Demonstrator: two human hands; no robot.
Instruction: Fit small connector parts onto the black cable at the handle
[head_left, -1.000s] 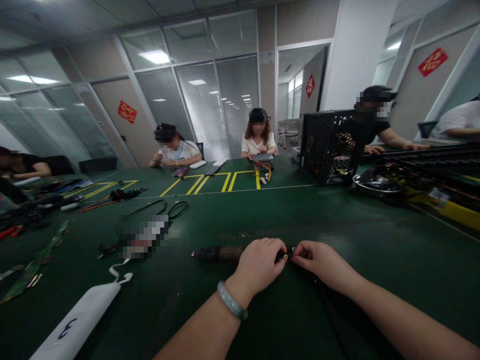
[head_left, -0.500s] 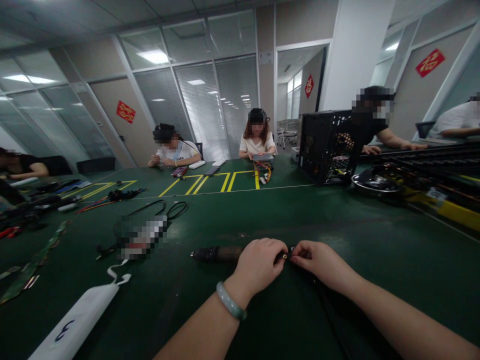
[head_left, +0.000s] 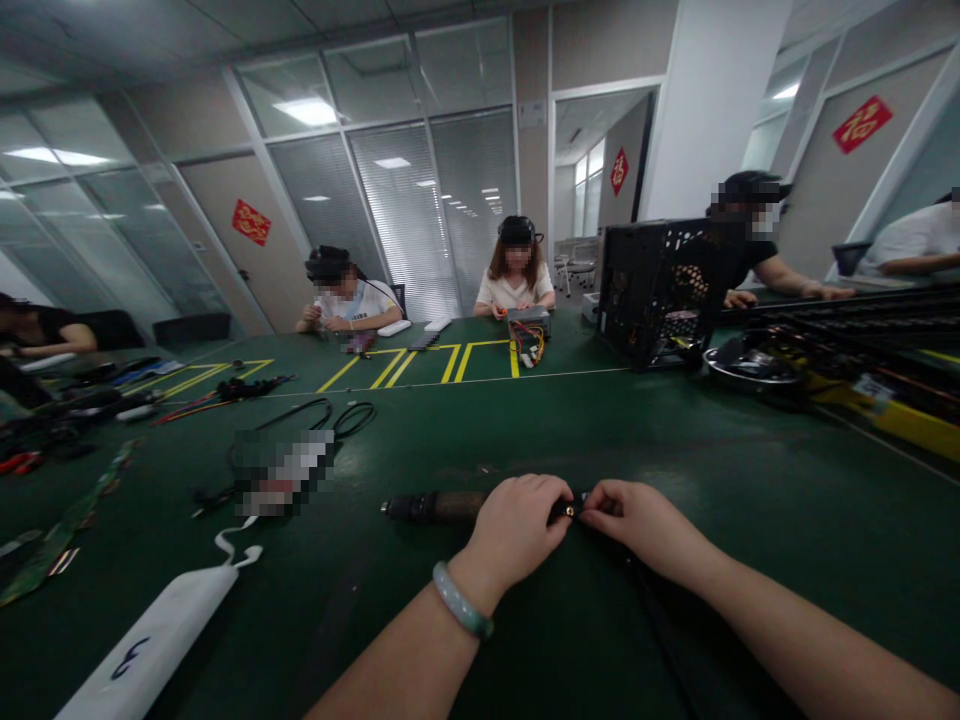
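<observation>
An electric screwdriver (head_left: 450,507) with a dark, worn cylindrical body lies on the green table, its tip toward the left. My left hand (head_left: 517,520) is wrapped over its rear part, and a pale green bangle circles that wrist. Right beside it, my right hand (head_left: 626,515) pinches the black cable end at the screwdriver's tail with thumb and fingers. A small brass-coloured spot shows between the two hands. From there a black cable (head_left: 656,620) runs down toward the front edge. The fingers hide most of the joint between cable and screwdriver.
A white power bank (head_left: 157,640) marked 3 and a blurred-out item with a black cord lie left. Farther left are a green circuit board (head_left: 90,535) and tangled cables. A black computer case (head_left: 660,295) and a metal bowl (head_left: 750,370) stand right. Several people sit around the table.
Both of my hands stay nearly still at the screwdriver's tail. Across the table, a co-worker's hands have shifted slightly over a metal box.
</observation>
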